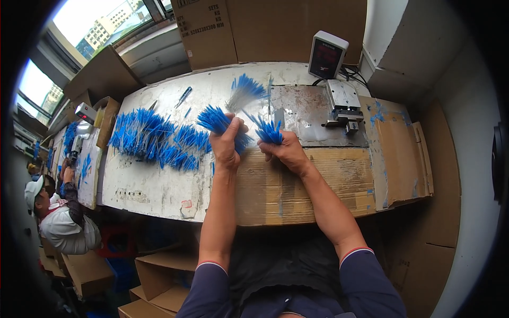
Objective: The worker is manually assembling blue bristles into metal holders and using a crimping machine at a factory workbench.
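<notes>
My left hand (227, 144) is closed around a thick bundle of thin blue strands (213, 119), whose tips fan out above the fist. Close beside it, my right hand (288, 152) grips a smaller bundle of blue strands (268, 130) that points up and left. The two hands are apart, over the middle of the worktable. Behind them lies a loose heap of strands with blue tips and pale shafts (245, 91). To the left of my left hand, a long pile of blue strands (140, 135) spreads across the white tabletop (154, 185). What the strands are exactly cannot be made out.
A metal plate with a clamp-like fixture (343, 108) sits at the right, below a white box with a dark display (327, 54). Flattened cardboard (313, 180) covers the near right. A blue-handled screwdriver (184, 96) lies at the back. Another person (66, 225) works at the far left.
</notes>
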Action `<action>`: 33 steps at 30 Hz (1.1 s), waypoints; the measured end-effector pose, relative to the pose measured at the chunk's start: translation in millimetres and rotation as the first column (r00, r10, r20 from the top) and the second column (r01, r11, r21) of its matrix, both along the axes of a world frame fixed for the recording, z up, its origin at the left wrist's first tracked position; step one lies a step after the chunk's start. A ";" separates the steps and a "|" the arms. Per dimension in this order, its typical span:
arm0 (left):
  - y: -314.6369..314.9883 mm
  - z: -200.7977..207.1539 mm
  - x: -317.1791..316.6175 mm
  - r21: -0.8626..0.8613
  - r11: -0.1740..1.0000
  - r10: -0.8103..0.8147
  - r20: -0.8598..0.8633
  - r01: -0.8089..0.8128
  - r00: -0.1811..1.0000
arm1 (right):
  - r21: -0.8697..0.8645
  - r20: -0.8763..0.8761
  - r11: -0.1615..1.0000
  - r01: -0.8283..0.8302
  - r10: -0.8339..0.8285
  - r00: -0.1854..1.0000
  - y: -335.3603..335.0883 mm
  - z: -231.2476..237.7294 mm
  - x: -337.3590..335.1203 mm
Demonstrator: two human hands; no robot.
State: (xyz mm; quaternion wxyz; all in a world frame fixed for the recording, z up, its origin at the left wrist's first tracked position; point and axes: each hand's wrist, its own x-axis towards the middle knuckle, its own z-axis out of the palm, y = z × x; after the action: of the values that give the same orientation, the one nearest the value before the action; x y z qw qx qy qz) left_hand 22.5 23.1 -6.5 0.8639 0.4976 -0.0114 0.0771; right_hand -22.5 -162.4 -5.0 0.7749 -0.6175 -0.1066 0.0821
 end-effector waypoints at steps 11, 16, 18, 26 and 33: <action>-22.4 88.1 12.9 0.449 0.855 -0.273 -0.037 0.260 0.961 | -0.043 0.010 0.989 -0.142 0.143 0.990 0.0 3.0 -4.5; -43.1 93.1 0.2 0.537 0.770 -0.356 -0.088 0.345 0.930 | -0.044 -0.032 0.989 -0.144 0.143 0.989 -1.3 6.2 -8.5; -45.3 95.9 -0.6 0.491 0.791 -0.377 -0.079 0.365 0.923 | -0.044 -0.022 0.991 -0.129 0.128 0.992 -1.5 10.6 -11.5; -6.9 65.4 2.9 0.156 0.949 -0.267 -0.060 0.273 0.962 | -0.058 0.081 0.998 -0.004 0.008 0.997 -10.6 11.2 -7.7; -25.3 23.6 -14.5 0.185 0.900 -0.368 -0.162 0.395 0.915 | 0.325 -0.215 0.898 0.297 -0.235 0.948 -20.7 13.9 0.8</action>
State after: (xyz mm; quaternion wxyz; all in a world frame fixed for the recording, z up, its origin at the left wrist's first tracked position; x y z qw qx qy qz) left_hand 7.9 -2.2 17.1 0.8026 0.5795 -0.0637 -0.1264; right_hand -21.7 -183.1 8.8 0.8833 -0.4676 0.0327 0.0071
